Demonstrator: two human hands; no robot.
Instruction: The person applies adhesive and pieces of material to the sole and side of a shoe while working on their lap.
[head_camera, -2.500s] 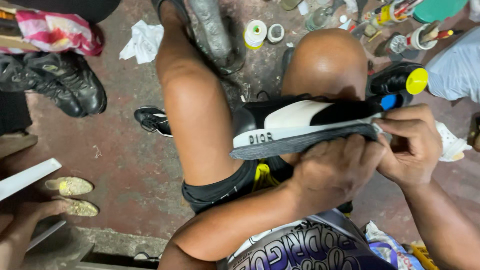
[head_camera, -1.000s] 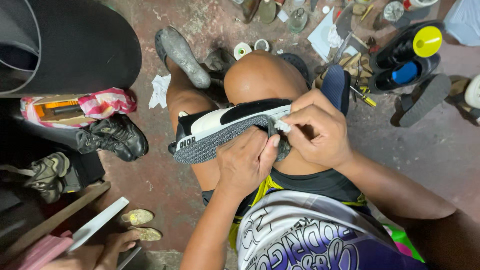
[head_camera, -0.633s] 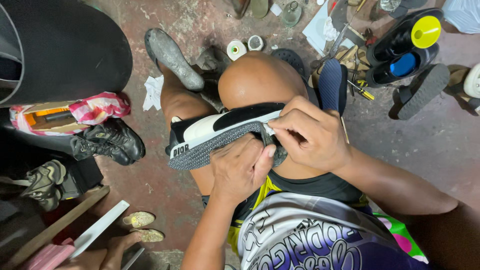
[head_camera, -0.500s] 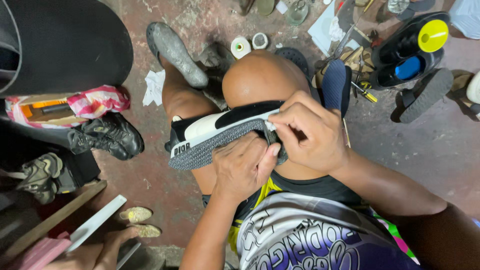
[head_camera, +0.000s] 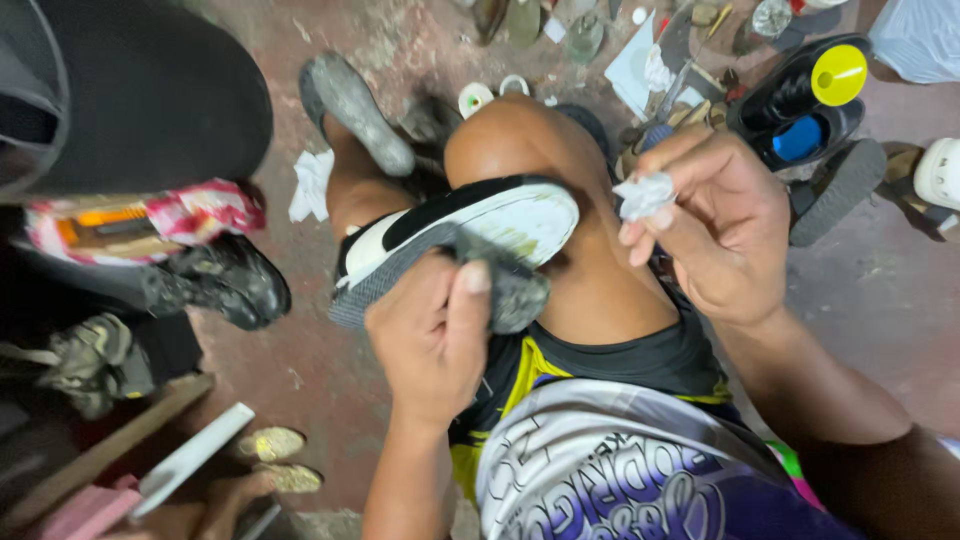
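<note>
Far left of the floor: a dark curved cap brim (head_camera: 150, 90) fills the upper corner, a red-and-white patterned cloth (head_camera: 150, 222) under it, then a worn black boot (head_camera: 225, 285) on the concrete. A white board (head_camera: 190, 455) and a pair of small gold sandals (head_camera: 275, 458) lie near the bottom edge. A crumpled white rag (head_camera: 310, 185) sits beside the person's shin; their own grey shoe sole (head_camera: 355, 95) points up toward the top edge.

Centre: black-and-white sneaker (head_camera: 450, 235) rests on its side across the raised bare knee (head_camera: 520, 140). Left hand (head_camera: 435, 335) is clamped on the sneaker's grey sole, thumb on top, peeling a loose flap of it away from the upper (glue-stained white underside shows). Right hand (head_camera: 720, 225) is lifted off the shoe, just beside its toe, fingertips pinching a small white wad (head_camera: 645, 193).

Right, near the top edge: two small tape rolls (head_camera: 490, 93), scattered tools and scraps, a black shoe (head_camera: 800, 100) with yellow and blue lids in it, another dark sole (head_camera: 835, 190) beside it.
</note>
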